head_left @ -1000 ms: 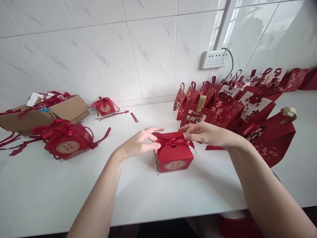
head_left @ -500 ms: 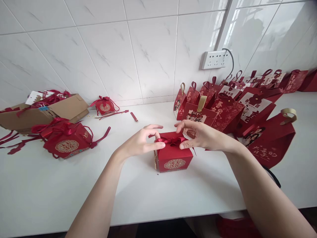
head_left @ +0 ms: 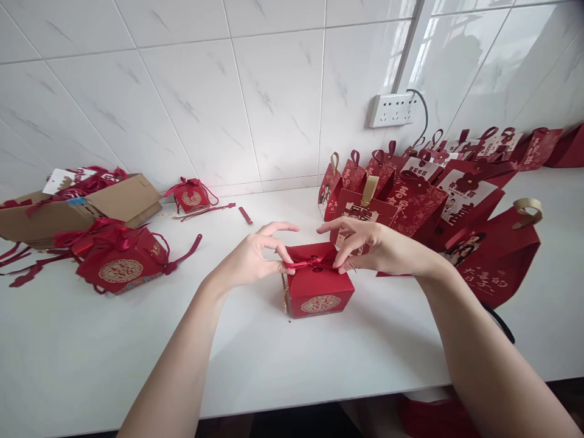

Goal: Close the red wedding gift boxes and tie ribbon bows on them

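Note:
A small red gift box (head_left: 321, 298) with a round gold emblem on its front stands upright on the white table (head_left: 255, 365). Across its top runs a red ribbon (head_left: 312, 262), knotted in the middle and stretched to both sides. My left hand (head_left: 260, 255) pinches the ribbon's left side between thumb and forefinger. On the other side my right hand (head_left: 365, 243) pinches the right side of the ribbon the same way. A gold cord (head_left: 285, 298) hangs down the box's left edge.
At the right stand several red gift boxes (head_left: 410, 201) with handle loops, below a power strip (head_left: 395, 110). To the left are an open cardboard box (head_left: 123, 201) of ribbons, a larger-looking red box (head_left: 121, 261) and a smaller red box (head_left: 190, 196). A red strip (head_left: 245, 215) lies behind my left hand.
My hands have moved slightly apart, drawing the ribbon's bow outward into a straighter, tighter line. The gift box has stayed in place.

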`<state>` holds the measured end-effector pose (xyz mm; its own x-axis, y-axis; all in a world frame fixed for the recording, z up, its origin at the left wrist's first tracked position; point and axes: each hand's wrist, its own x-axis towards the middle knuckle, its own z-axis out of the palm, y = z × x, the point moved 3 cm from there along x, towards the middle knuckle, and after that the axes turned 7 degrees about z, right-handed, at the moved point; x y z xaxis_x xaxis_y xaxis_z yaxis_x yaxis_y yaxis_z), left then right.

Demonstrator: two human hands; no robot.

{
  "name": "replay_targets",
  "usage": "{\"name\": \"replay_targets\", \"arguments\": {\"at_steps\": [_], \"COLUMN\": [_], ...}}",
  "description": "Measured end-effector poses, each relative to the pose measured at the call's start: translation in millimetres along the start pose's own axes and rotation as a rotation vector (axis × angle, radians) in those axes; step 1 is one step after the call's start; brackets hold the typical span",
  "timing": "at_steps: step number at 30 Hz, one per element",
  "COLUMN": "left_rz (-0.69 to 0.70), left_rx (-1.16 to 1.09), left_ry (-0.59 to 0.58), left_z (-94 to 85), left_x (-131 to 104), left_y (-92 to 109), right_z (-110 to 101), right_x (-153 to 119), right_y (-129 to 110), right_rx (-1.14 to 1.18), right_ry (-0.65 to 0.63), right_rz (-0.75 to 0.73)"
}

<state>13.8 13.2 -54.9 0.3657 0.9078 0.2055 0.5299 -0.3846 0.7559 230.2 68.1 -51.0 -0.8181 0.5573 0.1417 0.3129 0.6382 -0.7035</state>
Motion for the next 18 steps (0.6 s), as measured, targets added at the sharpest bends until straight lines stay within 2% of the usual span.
{"name": "replay_targets", "arguments": {"at_steps": [10, 18], "left_rz": [0.021, 0.006], "left_rx": [0.089, 0.061], "left_ry": [0.000, 0.003], "left_z": [-5.3, -7.4], "left_x": [-4.2, -4.3], "left_y": [-1.2, -6.8], "right_z": [-5.8, -6.6], "right_x": [-3.6, -2.8], "right_y": [5.5, 8.4], "right_rx": [-0.034, -0.029], "right_ry": [0.003, -0.004], "right_rz": [0.015, 0.051]}}
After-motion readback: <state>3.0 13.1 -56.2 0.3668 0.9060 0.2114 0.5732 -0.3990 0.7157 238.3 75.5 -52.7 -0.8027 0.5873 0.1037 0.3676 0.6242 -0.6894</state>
